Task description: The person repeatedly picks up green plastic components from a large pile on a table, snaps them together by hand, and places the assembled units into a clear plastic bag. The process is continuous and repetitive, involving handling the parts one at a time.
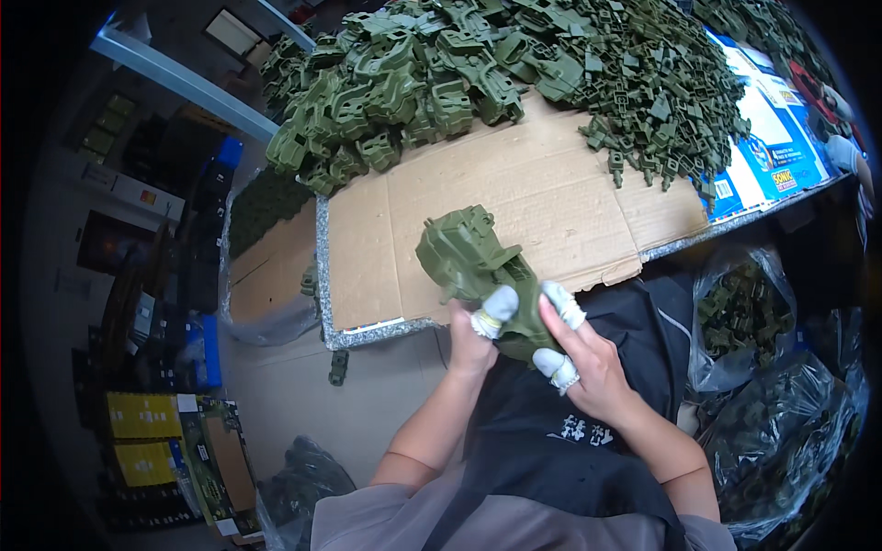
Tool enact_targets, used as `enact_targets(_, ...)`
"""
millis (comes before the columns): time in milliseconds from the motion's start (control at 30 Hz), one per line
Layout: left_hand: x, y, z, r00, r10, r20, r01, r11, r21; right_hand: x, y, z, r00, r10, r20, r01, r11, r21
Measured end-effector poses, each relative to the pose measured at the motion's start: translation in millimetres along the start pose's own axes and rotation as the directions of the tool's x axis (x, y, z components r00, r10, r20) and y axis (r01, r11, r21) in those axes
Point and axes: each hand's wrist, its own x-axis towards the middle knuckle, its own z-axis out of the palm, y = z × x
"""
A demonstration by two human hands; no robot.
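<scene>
Both my hands grip an olive-green moulded plastic part (459,253), shaped like a toy vehicle body, in front of my dark apron. My left hand (475,338) is closed on its left side, with a white cover on the thumb. On the opposite side my right hand (588,360) is closed around its lower end; white covers show on two of its digits. The part tilts, its bulky end up and to the left over the table's edge. My fingers hide some of its lower end.
Cardboard (514,184) covers the speckled table. Large green body parts (395,83) are heaped at the back, small green parts (652,83) at back right. Bags of green parts (744,312) stand at right. One green piece (338,367) lies on the floor.
</scene>
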Motion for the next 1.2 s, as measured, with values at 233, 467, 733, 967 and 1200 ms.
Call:
enact_targets(233, -11.8, -7.1, -11.4, 0.992, -0.066, 0.110, 0.064, 0.998, 0.015, -16.2, 21.5, -0.3, 0.895, 0.330, 0.301, -0.416, 0.369, 0.831)
enact_targets(467, -34.7, 50.8, 18.9, 0.708, 0.590, 0.388, -0.678, 0.413, 0.608, -61.3, 40.3, -53.5, 0.953, 0.251, 0.172, -0.266, 0.961, 0.076)
enact_targets(733, -52.8, -12.4, 8.5, 0.427, -0.692, 0.583, -0.628, 0.237, 0.741, -96.3, 43.6, -30.8, 0.924, 0.159, 0.348, 0.022, 0.886, -0.464)
enact_targets(967, -49.9, -14.9, 5.4, 0.418, -0.712, 0.563, -0.550, 0.295, 0.781, -94.2, 50.4, -29.1, 0.869, 0.335, 0.365, -0.244, 0.931, -0.273)
enact_targets(1200, -39.7, -24.6, -3.2, 0.385, -0.773, 0.505, -0.498, 0.287, 0.818, -102.9, 55.1, -9.8, 0.870, 0.398, 0.291, -0.331, 0.909, -0.253)
